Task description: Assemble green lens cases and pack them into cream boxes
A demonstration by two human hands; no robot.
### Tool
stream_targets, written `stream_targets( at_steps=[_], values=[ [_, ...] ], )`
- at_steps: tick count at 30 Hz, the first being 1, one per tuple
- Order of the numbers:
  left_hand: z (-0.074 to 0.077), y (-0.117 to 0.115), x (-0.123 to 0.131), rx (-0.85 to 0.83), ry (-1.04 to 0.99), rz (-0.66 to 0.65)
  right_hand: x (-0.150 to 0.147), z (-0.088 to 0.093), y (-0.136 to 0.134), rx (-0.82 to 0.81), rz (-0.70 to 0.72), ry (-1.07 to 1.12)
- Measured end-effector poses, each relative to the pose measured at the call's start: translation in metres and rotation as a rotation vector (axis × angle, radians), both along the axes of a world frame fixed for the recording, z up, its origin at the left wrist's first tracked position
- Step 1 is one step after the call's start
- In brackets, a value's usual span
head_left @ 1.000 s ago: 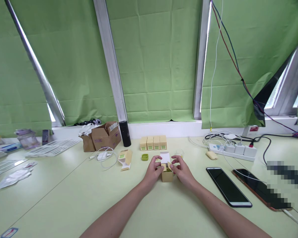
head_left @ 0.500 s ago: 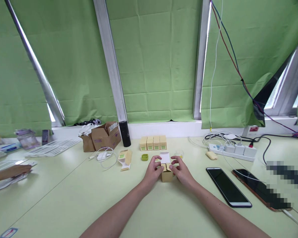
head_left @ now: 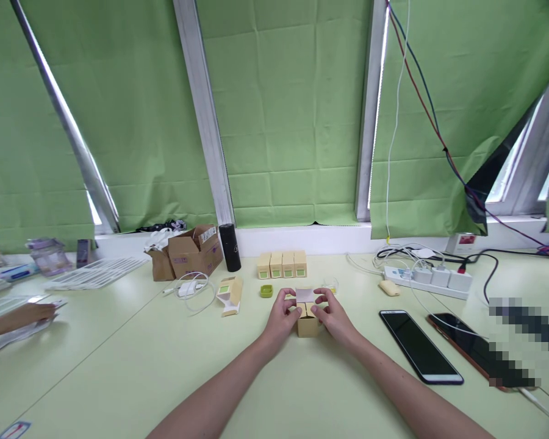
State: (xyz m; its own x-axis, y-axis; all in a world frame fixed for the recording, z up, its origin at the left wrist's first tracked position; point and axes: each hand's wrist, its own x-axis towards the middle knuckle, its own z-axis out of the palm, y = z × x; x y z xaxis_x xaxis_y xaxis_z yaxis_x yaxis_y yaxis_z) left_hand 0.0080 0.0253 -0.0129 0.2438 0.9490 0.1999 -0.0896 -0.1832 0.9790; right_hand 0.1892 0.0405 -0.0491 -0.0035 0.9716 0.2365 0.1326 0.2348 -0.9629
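A small brown cardboard box sits on the table between my two hands. Its lid flap, pale on the inside, rises at the far side, and its two small side flaps are folded inward over the top. My left hand grips the box's left side, thumb on the flap and fingers curled near the lid. From the right, my right hand holds it in the same way. Beyond my hands stand several closed small boxes in a row, with a small green tray nearer.
An opened small box and a white cable lie to the left. Behind are a large carton and a black bottle. Two phones and a power strip are on the right. Another person's hand is far left.
The lid flap has tipped a little toward me and stands lower. The side flaps look flatter under my thumbs. Both hands have hardly moved; the other person's hand has shifted slightly.
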Motion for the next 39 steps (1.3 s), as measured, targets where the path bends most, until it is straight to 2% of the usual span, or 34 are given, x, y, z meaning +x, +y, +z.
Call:
stream_targets(
  at_steps=[16, 28, 34, 39],
  values=[
    [-0.009, 0.008, -0.002, 0.039, 0.003, -0.018, -0.001, 0.002, -0.004, 0.049, -0.047, -0.100],
    [-0.008, 0.009, -0.001, 0.057, -0.015, -0.038, -0.001, 0.015, -0.018, 0.301, -0.192, -0.243],
    [-0.007, 0.008, -0.001, 0.044, -0.042, -0.046, 0.001, 0.024, -0.026, 0.454, -0.118, -0.210],
    [-0.006, 0.008, 0.000, 0.033, -0.058, -0.040, -0.001, 0.026, -0.029, 0.513, -0.107, -0.240]
  ],
)
